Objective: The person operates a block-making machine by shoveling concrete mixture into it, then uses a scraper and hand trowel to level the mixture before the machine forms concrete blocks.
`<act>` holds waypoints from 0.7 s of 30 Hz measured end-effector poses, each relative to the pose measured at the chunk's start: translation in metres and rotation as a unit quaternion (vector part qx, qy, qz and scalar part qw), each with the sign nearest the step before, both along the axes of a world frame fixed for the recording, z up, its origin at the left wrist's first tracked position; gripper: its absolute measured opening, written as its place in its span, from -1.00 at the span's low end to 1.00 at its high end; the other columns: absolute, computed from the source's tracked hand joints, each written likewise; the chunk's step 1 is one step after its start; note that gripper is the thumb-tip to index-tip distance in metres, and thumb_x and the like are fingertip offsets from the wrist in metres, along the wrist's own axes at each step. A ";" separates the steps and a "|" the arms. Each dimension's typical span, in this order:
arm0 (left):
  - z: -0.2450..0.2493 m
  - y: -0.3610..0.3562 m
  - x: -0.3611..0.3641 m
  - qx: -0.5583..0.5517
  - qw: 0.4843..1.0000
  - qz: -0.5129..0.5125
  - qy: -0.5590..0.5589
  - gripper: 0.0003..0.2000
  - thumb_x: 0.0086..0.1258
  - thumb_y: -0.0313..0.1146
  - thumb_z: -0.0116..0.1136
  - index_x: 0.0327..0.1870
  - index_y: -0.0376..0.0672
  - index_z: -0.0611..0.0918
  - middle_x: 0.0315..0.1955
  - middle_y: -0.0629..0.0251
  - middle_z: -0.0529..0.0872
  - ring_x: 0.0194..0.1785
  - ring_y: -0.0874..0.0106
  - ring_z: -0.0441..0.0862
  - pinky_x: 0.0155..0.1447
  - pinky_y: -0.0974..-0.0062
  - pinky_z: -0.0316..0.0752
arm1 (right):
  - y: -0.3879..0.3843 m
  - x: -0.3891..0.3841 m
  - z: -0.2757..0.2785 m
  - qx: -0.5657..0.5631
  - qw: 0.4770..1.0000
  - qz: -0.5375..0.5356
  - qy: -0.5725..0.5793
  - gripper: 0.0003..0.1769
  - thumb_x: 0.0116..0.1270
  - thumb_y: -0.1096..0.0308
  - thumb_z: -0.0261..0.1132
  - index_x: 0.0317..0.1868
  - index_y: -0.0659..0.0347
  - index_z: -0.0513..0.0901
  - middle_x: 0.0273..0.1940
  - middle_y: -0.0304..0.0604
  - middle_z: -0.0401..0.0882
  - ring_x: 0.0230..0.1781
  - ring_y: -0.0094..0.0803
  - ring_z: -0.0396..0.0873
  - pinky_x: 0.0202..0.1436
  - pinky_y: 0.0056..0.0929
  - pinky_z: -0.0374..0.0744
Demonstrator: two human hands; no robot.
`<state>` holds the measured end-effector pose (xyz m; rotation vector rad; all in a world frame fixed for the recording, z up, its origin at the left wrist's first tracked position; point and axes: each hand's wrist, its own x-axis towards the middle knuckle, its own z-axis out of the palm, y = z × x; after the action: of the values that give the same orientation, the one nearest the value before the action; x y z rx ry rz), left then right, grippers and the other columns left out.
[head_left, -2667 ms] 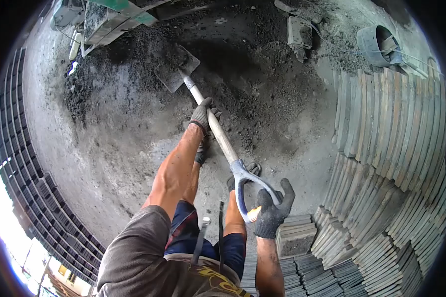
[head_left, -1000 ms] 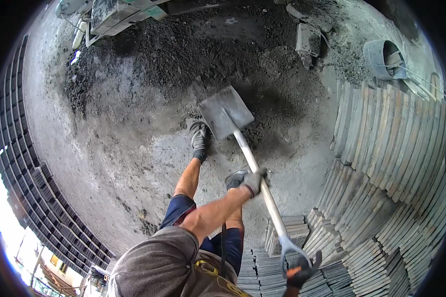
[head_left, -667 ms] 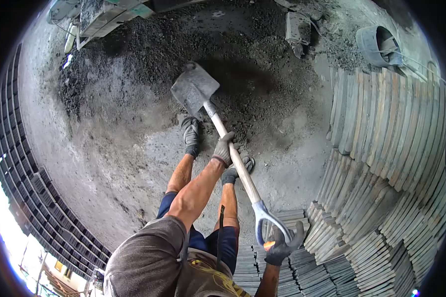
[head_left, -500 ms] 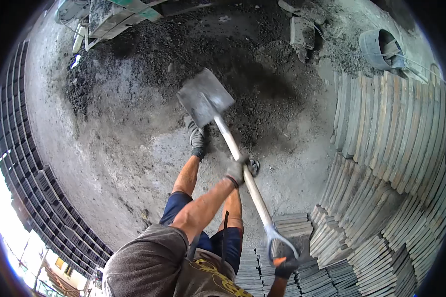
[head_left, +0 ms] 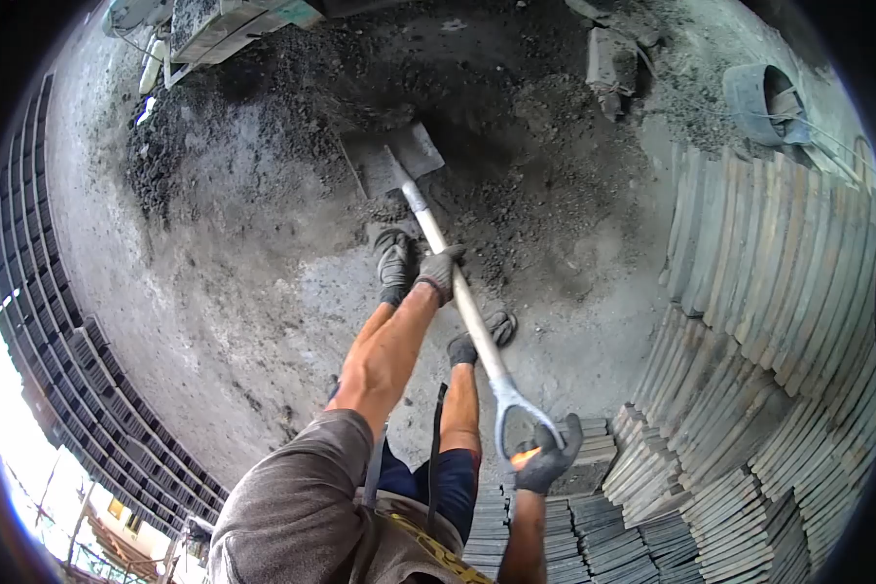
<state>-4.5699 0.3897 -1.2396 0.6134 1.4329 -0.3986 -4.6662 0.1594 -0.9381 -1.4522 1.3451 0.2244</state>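
Note:
A square-bladed shovel (head_left: 469, 310) slants across the middle of the view. Its grey blade (head_left: 420, 154) meets the dark loose grit (head_left: 360, 109) on the ground, and grit hides its far edge. My left hand (head_left: 441, 275), in a grey glove, is wrapped round the upper part of the pale shaft. At the near end, my right hand (head_left: 547, 457), in a dark glove, is on the D-shaped handle with an orange patch showing beside it. Some of its fingers reach past the handle's side, and the grip itself is partly covered.
Tall stacks of thin grey slabs (head_left: 759, 263) line the right side. A bucket (head_left: 764, 102) stands at the back right, near a broken block (head_left: 613, 63). A machine frame (head_left: 238, 34) is at the upper left. Racks of dark pieces (head_left: 88, 360) curve along the left.
The shovel has moved forward and slightly left, its blade now into the grit. My left hand went forward and left with the shaft; my right hand came forward too.

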 end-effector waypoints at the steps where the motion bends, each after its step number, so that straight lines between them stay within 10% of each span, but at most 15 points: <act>1: 0.001 0.004 0.008 0.003 1.000 0.005 -0.017 -0.80 0.25 -0.26 0.26 -0.44 -0.09 0.49 -0.67 0.37 0.46 -0.73 0.38 0.44 -0.66 0.37 0.41 | 0.006 -0.001 -0.004 -0.027 0.998 0.043 -0.032 -0.22 -0.05 0.49 0.33 0.28 0.05 0.33 -0.40 -0.24 0.34 -0.55 -0.46 0.34 -0.62 -0.45 0.42; 3: 0.006 0.010 0.009 -0.052 0.992 0.049 -0.107 -0.81 0.28 -0.24 0.19 -0.39 -0.12 0.49 -0.62 0.32 0.51 -0.70 0.38 0.46 -0.62 0.35 0.47 | -0.003 -0.005 -0.008 -0.041 0.994 0.074 -0.065 -0.18 -0.08 0.40 0.44 0.27 0.17 0.32 -0.35 -0.21 0.37 -0.56 -0.45 0.36 -0.63 -0.45 0.41; 7: 0.044 0.013 0.012 -0.078 0.971 0.167 -0.154 -0.82 0.29 -0.23 0.17 -0.37 -0.11 0.49 -0.69 0.33 0.47 -0.70 0.40 0.44 -0.59 0.38 0.50 | -0.038 -0.011 -0.019 -0.361 0.780 0.460 -0.224 -0.13 0.02 0.27 0.50 0.30 0.29 0.27 -0.37 -0.22 0.44 -0.54 -0.52 0.41 -0.48 -0.54 0.45; 8: 0.056 0.008 0.004 -0.076 0.980 0.124 -0.138 -0.82 0.29 -0.24 0.17 -0.38 -0.12 0.49 -0.70 0.33 0.47 -0.70 0.40 0.44 -0.60 0.38 0.50 | -0.043 -0.026 -0.014 -0.234 0.899 0.328 -0.174 -0.14 0.04 0.24 0.51 0.29 0.35 0.28 -0.10 -0.11 0.40 -0.20 -0.37 0.40 -0.16 -0.45 0.43; 10: 0.059 -0.015 -0.020 -0.028 0.994 0.024 -0.101 -0.79 0.31 -0.21 0.17 -0.41 -0.11 0.46 -0.70 0.36 0.43 -0.70 0.41 0.44 -0.61 0.42 0.46 | -0.051 -0.043 0.022 -0.101 0.974 0.187 -0.075 -0.21 0.07 0.33 0.42 0.30 0.33 0.29 -0.09 -0.12 0.41 -0.25 -0.39 0.44 -0.19 -0.46 0.47; 17: 0.149 -0.173 -0.093 -0.125 0.991 -0.042 0.017 -0.77 0.23 -0.39 0.23 -0.25 -0.21 0.40 -0.58 0.20 0.52 -0.67 0.28 0.54 -0.59 0.22 0.57 | -0.126 -0.109 0.156 -0.208 0.959 0.140 0.131 -0.30 0.11 0.36 0.20 0.32 0.23 0.25 -0.43 -0.28 0.44 -0.43 -0.49 0.48 -0.40 -0.35 0.54; 20: 0.135 -0.169 -0.061 -0.101 0.992 -0.063 0.042 -0.80 0.25 -0.38 0.22 -0.28 -0.19 0.43 -0.61 0.22 0.51 -0.66 0.26 0.53 -0.61 0.21 0.53 | -0.122 -0.097 0.121 -0.166 0.985 -0.010 0.036 -0.25 0.03 0.37 0.25 0.31 0.16 0.26 -0.33 -0.18 0.42 -0.56 -0.44 0.44 -0.60 -0.42 0.48; 21: 0.089 -0.138 -0.043 -0.093 0.992 -0.086 -0.007 -0.80 0.25 -0.37 0.22 -0.28 -0.18 0.43 -0.61 0.23 0.50 -0.67 0.26 0.52 -0.63 0.23 0.50 | -0.107 -0.075 0.090 -0.214 0.968 0.133 -0.012 -0.26 0.02 0.37 0.26 0.29 0.17 0.28 -0.33 -0.18 0.41 -0.57 -0.45 0.44 -0.59 -0.43 0.47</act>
<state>-4.6132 0.2517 -1.1510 0.5874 1.3167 -0.6557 -4.7417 0.0520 -0.8478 -1.9951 1.2215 0.0893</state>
